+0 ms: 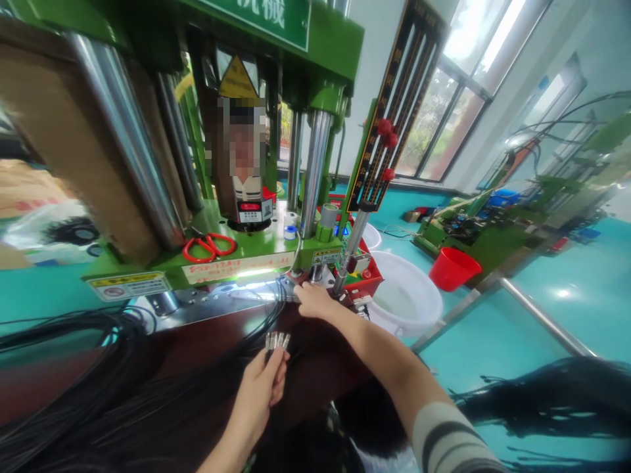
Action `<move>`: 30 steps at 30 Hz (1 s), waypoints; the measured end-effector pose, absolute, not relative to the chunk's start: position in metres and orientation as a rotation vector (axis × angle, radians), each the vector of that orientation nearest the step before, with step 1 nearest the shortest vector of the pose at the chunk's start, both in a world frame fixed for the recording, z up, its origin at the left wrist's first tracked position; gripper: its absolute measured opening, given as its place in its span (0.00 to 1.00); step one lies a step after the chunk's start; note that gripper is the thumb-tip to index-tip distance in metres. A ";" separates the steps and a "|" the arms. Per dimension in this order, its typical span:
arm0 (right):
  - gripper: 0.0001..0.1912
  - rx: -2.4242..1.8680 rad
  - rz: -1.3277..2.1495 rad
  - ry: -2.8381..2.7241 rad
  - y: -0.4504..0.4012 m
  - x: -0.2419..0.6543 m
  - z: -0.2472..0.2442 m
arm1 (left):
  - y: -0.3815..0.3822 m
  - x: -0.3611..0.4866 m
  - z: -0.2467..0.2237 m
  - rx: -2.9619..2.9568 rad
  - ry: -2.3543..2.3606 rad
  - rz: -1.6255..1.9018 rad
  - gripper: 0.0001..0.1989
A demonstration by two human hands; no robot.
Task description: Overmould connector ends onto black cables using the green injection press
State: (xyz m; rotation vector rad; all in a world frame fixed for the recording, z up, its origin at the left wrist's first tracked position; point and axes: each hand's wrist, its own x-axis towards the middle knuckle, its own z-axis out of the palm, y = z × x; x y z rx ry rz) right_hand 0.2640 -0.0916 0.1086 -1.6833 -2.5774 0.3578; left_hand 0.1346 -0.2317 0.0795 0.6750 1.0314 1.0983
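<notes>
My left hand (pixel 266 378) is closed around several cables whose silvery metal connectors (pixel 277 341) stick up above the thumb. Farther forward, my right hand (pixel 314 300) reaches to the front edge of the green machine (pixel 172 266), beside the metal plate (pixel 197 302) and near thin black cables (pixel 280 295). Its fingers point left and look pressed together; whatever they hold is too small to make out. Red-handled scissors (pixel 210 247) lie on the machine's green bed, left of my right hand.
Black cables (pixel 113 328) lie coiled and spread at the left. A red bin (pixel 367 279) and a white tub (pixel 407 295) stand right of the machine. Farther right are a red bucket (pixel 453 268), a metal frame (pixel 547 318) and a bundle of black cables (pixel 557 397).
</notes>
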 end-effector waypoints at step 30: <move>0.23 -1.249 1.248 -1.373 -0.239 0.312 0.079 | -0.235 0.183 0.086 0.901 1.101 0.745 0.19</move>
